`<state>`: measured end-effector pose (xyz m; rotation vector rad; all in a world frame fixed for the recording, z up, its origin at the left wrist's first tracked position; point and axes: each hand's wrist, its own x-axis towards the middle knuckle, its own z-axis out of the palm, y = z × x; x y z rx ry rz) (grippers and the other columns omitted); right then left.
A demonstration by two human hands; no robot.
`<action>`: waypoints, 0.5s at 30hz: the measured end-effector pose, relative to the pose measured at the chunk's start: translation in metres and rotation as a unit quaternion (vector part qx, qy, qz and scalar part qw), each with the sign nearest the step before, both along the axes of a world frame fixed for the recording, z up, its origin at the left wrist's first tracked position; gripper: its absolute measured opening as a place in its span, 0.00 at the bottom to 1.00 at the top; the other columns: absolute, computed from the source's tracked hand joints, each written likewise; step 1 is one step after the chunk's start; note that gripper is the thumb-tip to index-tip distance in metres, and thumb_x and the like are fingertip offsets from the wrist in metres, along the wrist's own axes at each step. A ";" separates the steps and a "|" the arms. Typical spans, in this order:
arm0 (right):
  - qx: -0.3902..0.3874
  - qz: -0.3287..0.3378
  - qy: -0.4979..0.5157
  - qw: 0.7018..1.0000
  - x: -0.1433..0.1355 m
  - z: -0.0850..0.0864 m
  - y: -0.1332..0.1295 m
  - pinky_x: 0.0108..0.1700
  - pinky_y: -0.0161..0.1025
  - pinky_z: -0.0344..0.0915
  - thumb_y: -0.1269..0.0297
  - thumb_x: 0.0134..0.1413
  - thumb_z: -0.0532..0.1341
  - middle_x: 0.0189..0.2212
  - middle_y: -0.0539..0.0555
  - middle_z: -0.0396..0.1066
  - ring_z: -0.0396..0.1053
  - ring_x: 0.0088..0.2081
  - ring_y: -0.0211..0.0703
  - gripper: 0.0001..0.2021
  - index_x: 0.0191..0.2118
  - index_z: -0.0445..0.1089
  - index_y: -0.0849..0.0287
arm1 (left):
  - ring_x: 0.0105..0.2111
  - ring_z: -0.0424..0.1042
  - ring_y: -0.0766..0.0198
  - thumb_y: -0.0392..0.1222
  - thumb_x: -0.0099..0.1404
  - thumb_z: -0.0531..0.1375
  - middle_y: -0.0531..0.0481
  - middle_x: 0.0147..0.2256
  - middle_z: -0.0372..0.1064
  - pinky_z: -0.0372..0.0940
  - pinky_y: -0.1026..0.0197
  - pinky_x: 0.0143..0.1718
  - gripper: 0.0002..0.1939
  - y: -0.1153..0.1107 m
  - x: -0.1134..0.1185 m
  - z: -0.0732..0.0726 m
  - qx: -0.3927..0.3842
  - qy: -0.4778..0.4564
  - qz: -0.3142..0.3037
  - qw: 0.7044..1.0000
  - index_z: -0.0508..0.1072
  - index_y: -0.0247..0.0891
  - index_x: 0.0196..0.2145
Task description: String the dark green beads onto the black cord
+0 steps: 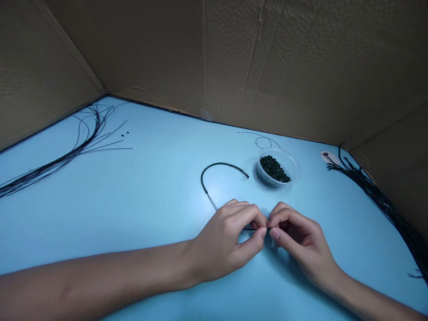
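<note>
My left hand (234, 236) is closed in a pinch on a thin black cord (249, 229), which shows below the curled fingers. Close beside it, my right hand (301, 236) pinches a tiny dark piece (270, 229) that looks like a bead, at the cord's end. The fingertips of both hands nearly meet; whether the cord passes through the piece is hidden. Beyond the left hand, a strand of dark beads (202, 176) curves over the table, its bare cord running under that hand. A clear round tub (294, 167) behind the hands holds many dark green beads (274, 169).
A bundle of loose black cords (67, 156) lies at the left, with two stray beads (122, 135) nearby. Finished-looking dark strands (377, 196) lie along the right edge by a white tag (329, 157). A thin cord (264, 138) curls behind the tub. Cardboard walls (187, 53) enclose the blue table (150, 200).
</note>
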<state>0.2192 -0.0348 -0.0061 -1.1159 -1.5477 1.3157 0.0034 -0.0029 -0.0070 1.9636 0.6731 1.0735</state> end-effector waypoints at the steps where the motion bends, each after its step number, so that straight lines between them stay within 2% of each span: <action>1: 0.009 0.000 -0.005 1.000 -0.001 0.000 -0.001 0.37 0.39 0.61 0.61 0.71 0.65 0.36 0.52 0.67 0.65 0.35 0.41 0.06 0.39 0.76 0.54 | 0.35 0.76 0.61 0.31 0.70 0.59 0.48 0.35 0.80 0.65 0.56 0.41 0.05 0.000 0.000 0.000 0.002 0.002 0.001 1.000 0.72 0.36 0.36; 8: 0.059 -0.009 -0.029 0.998 -0.002 -0.001 -0.002 0.37 0.40 0.63 0.64 0.70 0.65 0.36 0.53 0.68 0.66 0.36 0.44 0.03 0.42 0.77 0.53 | 0.35 0.77 0.61 0.32 0.71 0.59 0.49 0.36 0.80 0.65 0.56 0.43 0.05 -0.001 0.000 -0.001 0.002 0.004 -0.001 1.000 0.73 0.36 0.37; 15: 0.120 -0.022 -0.070 0.990 0.000 -0.002 -0.005 0.37 0.43 0.63 0.68 0.70 0.64 0.35 0.54 0.70 0.67 0.36 0.46 0.04 0.41 0.76 0.53 | 0.37 0.78 0.60 0.33 0.70 0.59 0.47 0.38 0.81 0.68 0.55 0.42 0.04 -0.002 -0.001 0.004 -0.039 -0.009 0.010 0.999 0.71 0.38 0.35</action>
